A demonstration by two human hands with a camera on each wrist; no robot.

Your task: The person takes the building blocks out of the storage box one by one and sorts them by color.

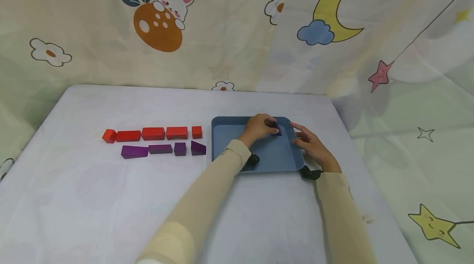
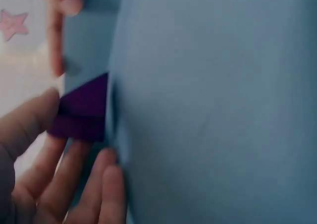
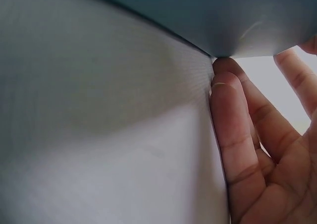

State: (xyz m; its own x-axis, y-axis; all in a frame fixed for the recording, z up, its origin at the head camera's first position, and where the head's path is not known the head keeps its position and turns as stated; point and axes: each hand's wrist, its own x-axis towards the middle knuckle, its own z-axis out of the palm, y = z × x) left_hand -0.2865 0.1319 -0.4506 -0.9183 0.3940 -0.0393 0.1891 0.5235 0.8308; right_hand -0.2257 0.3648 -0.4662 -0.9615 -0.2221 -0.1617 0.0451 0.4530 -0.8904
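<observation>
Over the right part of the blue tray (image 1: pixel 229 140), my left hand (image 1: pixel 258 127) pinches a purple triangular block (image 1: pixel 276 127). In the left wrist view, the thumb lies on one side of this purple block (image 2: pixel 84 105) and fingers lie below it, beside the tray floor (image 2: pixel 208 105). My right hand (image 1: pixel 314 147) touches the tray's right edge from outside, fingers fairly straight. Seen from the right wrist, that hand (image 3: pixel 247 135) has its fingertips against the tray's wall (image 3: pixel 223 26), near the white tabletop.
Left of the tray runs a row of several red blocks (image 1: pixel 153 133). In front of it lies a row of several purple blocks (image 1: pixel 160 149). A patterned cloth (image 1: pixel 237 29) hangs behind the white table (image 1: pixel 92 206). Dark wrist cameras (image 1: pixel 310 173) sit at both wrists.
</observation>
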